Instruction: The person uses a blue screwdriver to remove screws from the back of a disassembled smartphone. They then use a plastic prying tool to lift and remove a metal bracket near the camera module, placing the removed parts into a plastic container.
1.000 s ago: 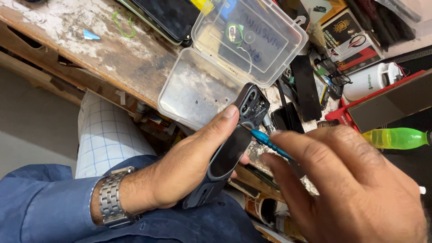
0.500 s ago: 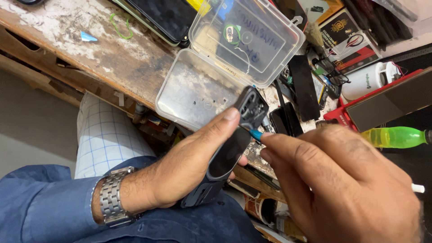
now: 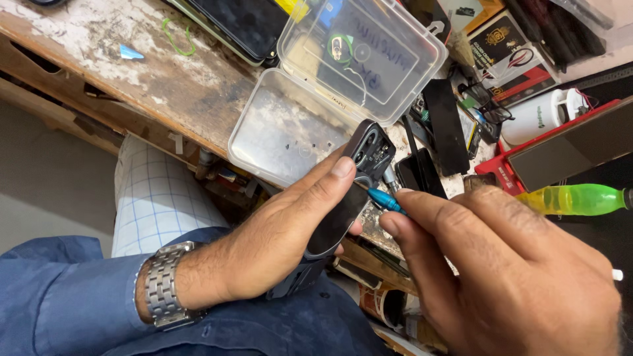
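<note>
Wooden and scratched, the worktop (image 3: 198, 92) carries one clear plastic box (image 3: 330, 92), lid open, with a few tiny screws inside. One green bottle (image 3: 573, 199) lies at the right. Two hands work just off the worktop edge. The left hand (image 3: 277, 237) grasps one dark phone (image 3: 349, 198), camera end up. The right hand (image 3: 508, 277) pinches one blue screwdriver (image 3: 386, 200), tip at the phone. That tip could slip and scratch the phone, or a loose screw could drop.
</note>
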